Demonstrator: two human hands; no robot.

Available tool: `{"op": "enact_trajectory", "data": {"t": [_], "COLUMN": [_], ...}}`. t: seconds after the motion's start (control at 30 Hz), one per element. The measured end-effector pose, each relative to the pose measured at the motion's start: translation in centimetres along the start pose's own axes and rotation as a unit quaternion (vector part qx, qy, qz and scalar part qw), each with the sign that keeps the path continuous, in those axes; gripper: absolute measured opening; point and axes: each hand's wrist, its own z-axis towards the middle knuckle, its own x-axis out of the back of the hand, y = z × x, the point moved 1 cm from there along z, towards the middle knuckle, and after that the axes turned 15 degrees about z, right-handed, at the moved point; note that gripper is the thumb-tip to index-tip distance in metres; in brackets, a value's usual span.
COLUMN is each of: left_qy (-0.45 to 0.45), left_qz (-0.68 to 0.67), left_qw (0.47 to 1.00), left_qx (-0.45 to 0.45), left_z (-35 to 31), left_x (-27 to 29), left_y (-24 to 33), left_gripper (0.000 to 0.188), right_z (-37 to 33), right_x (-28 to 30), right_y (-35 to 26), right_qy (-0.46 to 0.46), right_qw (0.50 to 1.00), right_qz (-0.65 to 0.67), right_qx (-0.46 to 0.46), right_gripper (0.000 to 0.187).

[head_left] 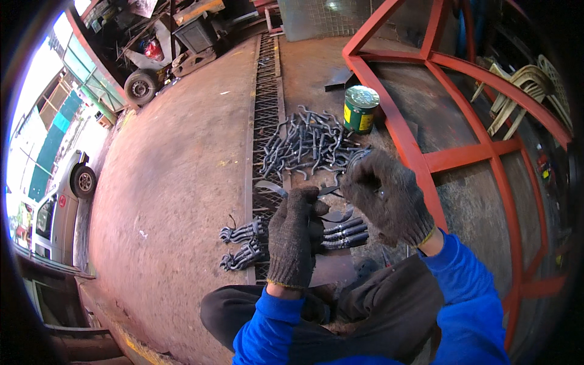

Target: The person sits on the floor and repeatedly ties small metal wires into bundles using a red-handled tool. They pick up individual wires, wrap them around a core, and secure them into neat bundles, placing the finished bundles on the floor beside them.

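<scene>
My left hand [293, 234], in a dark knit glove, is closed on a thin dark strip [272, 187] that sticks out on both sides of the fingers. To its right, my right hand [389, 198] is gloved too, its fingers curled in near the strip's other side; what they pinch is hidden. Below the hands lie bundles of dark bent metal rods [242, 254], their bent ends left of my left hand and their straight ends [345, 234] right of it. Beyond the hands is a loose pile of similar bent rods [310, 143].
A green can [361, 111] stands beside the pile. Red metal framework [420, 164] rises along the right. A mesh-covered channel [266, 103] runs through the concrete floor [176, 158]. Plastic chairs [529, 91], a loose wheel [140, 87] and a parked vehicle [58, 213] are farther out.
</scene>
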Motion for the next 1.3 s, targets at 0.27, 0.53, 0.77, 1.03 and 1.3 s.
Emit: {"op": "enact_trajectory", "data": {"t": [0.27,0.53,0.77,1.03,1.3], "left_qy": [-0.047,-0.113,-0.056,-0.055,-0.054], "left_qz": [-0.12,-0.192,-0.169,-0.007,0.132], "left_qw": [0.988,0.973,0.981,0.997,0.988], "left_qx": [0.087,0.065,0.071,0.057,-0.056], "left_z": [-0.2,-0.1,0.3,-0.5,-0.1], "left_x": [0.5,2.2,3.9,2.0,2.2], "left_y": [0.6,1.0,1.8,2.5,1.1], "left_gripper": [0.029,0.037,0.037,0.034,0.031], "right_z": [-1.5,-1.5,-1.2,-1.0,-1.2], "right_x": [-2.7,-2.1,-1.2,-1.0,-1.6], "right_y": [0.1,0.3,-0.3,0.2,1.4], "right_qy": [-0.211,-0.239,-0.346,-0.281,-0.304], "right_qw": [0.971,0.962,0.915,0.943,0.934], "right_qz": [-0.11,-0.071,-0.143,-0.129,-0.131], "right_qx": [0.034,0.112,0.15,0.121,0.137], "right_gripper": [0.028,0.022,0.024,0.023,0.022]}}
